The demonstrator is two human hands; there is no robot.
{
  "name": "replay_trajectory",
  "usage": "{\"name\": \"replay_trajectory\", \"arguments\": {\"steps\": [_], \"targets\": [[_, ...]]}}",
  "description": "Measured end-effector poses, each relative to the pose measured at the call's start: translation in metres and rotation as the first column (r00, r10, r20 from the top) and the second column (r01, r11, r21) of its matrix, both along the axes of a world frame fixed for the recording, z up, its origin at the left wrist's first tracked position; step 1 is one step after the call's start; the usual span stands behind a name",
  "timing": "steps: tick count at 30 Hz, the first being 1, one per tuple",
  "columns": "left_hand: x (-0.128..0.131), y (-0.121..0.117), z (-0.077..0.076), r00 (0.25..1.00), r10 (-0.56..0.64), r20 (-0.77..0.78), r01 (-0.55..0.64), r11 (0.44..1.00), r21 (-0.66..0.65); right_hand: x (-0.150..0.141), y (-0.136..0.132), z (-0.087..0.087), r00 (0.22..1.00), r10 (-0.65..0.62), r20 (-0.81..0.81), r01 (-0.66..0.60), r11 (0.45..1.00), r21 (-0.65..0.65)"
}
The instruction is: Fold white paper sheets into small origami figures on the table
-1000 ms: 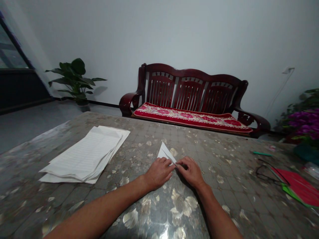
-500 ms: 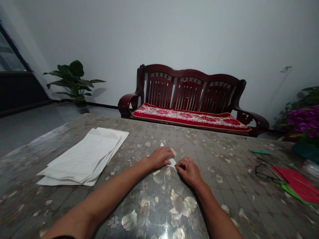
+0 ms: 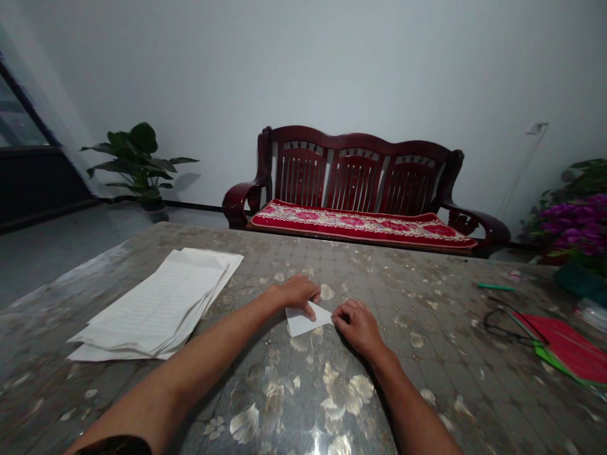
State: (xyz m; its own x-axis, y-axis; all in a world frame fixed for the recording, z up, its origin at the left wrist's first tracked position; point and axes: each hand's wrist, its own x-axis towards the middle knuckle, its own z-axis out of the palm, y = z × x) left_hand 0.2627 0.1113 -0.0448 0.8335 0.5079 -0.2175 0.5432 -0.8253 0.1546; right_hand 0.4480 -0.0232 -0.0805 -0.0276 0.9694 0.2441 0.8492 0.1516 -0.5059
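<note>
**White paper piece [image 3: 300, 325], held at two places on a patterned table [image 3: 279, 414]**

Item: one small white paper piece, lying on the tabletop between the hands, its narrow corner toward the right.

Left hand [image 3: 300, 292]: laid over the paper's far side, thumb on its upper face and set apart from the fingers; whether any finger reaches beneath cannot be told. Probable purpose: steadying the sheet against the hard surface.

Right hand [image 3: 355, 321]: thumb and forefinger brought together on the narrow corner, seemingly to keep that tip fixed.

Stack of lined sheets [image 3: 159, 306]: to the left, apart from the paper piece, presumably leaving working room.

Right side: green pen [image 3: 496, 287], dark-framed glasses [image 3: 505, 325], red sheet [image 3: 569, 347] over a bright green one [image 3: 554, 363]; all beyond the right hand, likely set aside there.
</note>
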Motion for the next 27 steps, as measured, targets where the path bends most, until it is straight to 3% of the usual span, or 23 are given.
{"name": "replay_trajectory", "arguments": {"steps": [3,6,8,12,15,19,23,27], "targets": [[-0.002,-0.004,0.001,0.997,0.070,-0.025,-0.072,0.992,-0.106,0.000,0.001,-0.004,0.999,-0.037,-0.020,0.037,0.999,0.008],[-0.004,-0.009,0.003,0.988,0.127,0.087,-0.113,0.982,-0.153,-0.001,0.004,-0.009,0.985,-0.118,-0.122,0.124,0.991,0.046],[-0.004,-0.014,0.006,0.964,0.121,0.235,-0.093,0.988,-0.127,0.000,0.007,-0.011,0.961,-0.121,-0.247,0.143,0.987,0.070],[-0.003,-0.025,0.011,0.849,0.036,0.528,-0.053,0.998,0.017,-0.001,0.007,-0.007,0.927,0.043,-0.372,0.053,0.968,0.246],[0.001,-0.033,0.008,0.756,-0.040,0.653,-0.037,0.994,0.103,-0.003,0.001,0.001,0.966,0.093,-0.242,0.010,0.919,0.394],[0.005,-0.042,-0.010,0.695,-0.059,0.716,-0.018,0.995,0.099,-0.007,-0.007,0.007,0.996,0.087,0.019,-0.087,0.899,0.430],[0.005,-0.047,-0.030,0.735,-0.034,0.677,0.032,0.999,0.015,-0.007,-0.007,0.007,0.975,0.156,0.156,-0.203,0.911,0.358],[-0.005,-0.054,-0.035,0.788,-0.026,0.615,0.010,1.000,0.030,-0.009,-0.004,0.006,0.952,0.177,0.250,-0.244,0.932,0.268]]}}
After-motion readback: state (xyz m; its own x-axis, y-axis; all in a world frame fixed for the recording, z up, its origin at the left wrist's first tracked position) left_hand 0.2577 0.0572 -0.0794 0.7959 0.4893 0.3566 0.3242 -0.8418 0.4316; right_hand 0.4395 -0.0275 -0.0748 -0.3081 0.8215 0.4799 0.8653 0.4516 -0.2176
